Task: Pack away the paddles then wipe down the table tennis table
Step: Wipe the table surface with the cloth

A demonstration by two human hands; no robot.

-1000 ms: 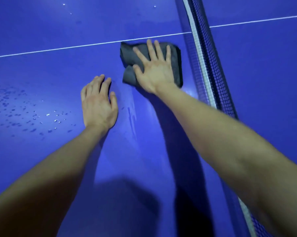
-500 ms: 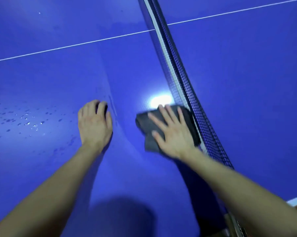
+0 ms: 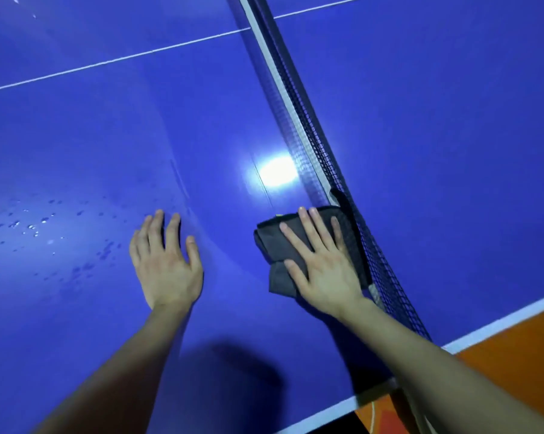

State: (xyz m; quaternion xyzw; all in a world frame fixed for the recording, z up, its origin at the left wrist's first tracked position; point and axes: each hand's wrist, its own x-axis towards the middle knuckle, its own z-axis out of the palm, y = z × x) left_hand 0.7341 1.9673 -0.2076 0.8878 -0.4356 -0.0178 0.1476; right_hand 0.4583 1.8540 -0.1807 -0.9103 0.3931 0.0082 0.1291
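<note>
A folded dark grey cloth lies on the blue table tennis table, right beside the net. My right hand presses flat on the cloth with straight, spread fingers. My left hand rests flat on the bare table to the left of the cloth, fingers straight. No paddles are in view.
Water droplets speckle the table at the left. A white centre line crosses the far part. The table's white edge runs at the lower right, with orange floor beyond it. A bright light reflection shines near the net.
My right hand has dragged the cloth along the net from near the centre line back toward the table's near edge. My left hand has stayed flat on the table.
</note>
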